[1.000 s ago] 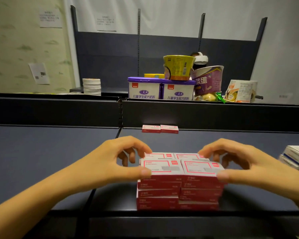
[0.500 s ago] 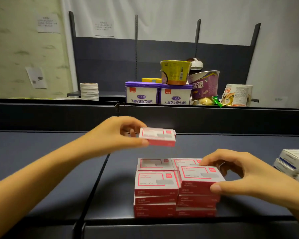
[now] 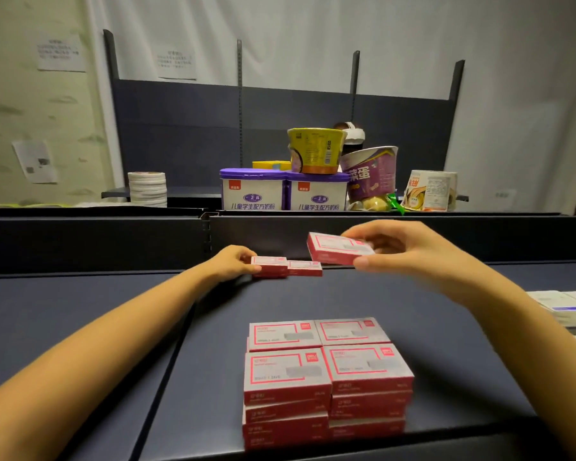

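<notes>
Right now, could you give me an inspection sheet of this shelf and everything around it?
Surface: dark blue shelf.
Job's things: front stack of red boxes; left back box beside the right back box; lifted box in the air.
Clutter: white boxes at the right edge.
Hands: left hand pinches the left back box; right hand holds the lifted box.
Cables: nothing seen.
Surroundings: milk-powder tubs, noodle cups, white rolls behind; papers on the wall.

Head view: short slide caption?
Left hand grips a red box at the back of the shelf; right hand holds a second box aloft beyond the front stack.
</notes>
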The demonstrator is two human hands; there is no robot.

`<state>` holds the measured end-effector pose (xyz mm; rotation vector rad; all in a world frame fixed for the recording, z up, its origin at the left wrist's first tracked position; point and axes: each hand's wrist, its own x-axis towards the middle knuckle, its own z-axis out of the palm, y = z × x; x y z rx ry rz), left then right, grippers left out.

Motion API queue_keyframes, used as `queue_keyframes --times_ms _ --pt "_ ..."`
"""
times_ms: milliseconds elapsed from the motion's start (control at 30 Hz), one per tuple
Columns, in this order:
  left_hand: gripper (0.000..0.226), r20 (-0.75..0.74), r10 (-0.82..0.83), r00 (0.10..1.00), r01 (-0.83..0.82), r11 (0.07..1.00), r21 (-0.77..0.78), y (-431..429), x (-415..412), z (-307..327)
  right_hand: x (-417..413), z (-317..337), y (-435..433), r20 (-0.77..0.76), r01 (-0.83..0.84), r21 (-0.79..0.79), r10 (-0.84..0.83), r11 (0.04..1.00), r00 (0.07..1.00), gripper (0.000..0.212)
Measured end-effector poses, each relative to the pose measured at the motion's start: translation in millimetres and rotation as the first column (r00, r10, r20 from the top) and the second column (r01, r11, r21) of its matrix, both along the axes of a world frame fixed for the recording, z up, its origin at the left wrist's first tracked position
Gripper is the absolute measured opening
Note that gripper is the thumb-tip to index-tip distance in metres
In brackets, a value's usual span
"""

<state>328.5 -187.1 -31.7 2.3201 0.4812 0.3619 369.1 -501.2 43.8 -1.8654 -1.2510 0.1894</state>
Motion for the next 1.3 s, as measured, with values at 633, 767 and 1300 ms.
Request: queue_keyframes --times_ms 633,767,1300 --pt "0.041 0.232 0.157 0.96 -0.162 0.987 0.005 -3 12 -29 131 -70 134 0.066 0.119 -0.247 -0.106 0.962 0.992 0.04" --pt "0.047 0.232 0.178 0.956 -0.18 0.984 -0.014 -4 10 -32 131 -76 133 0.109 0.158 -0.2 -0.139 0.967 0.984 0.043" --pt "0.02 0.213 -0.158 0.964 0.16 0.987 0.008 -107 -130 52 4 -6 6 -0.019 -0.236 -0.199 0.237 0.951 0.971 0.024"
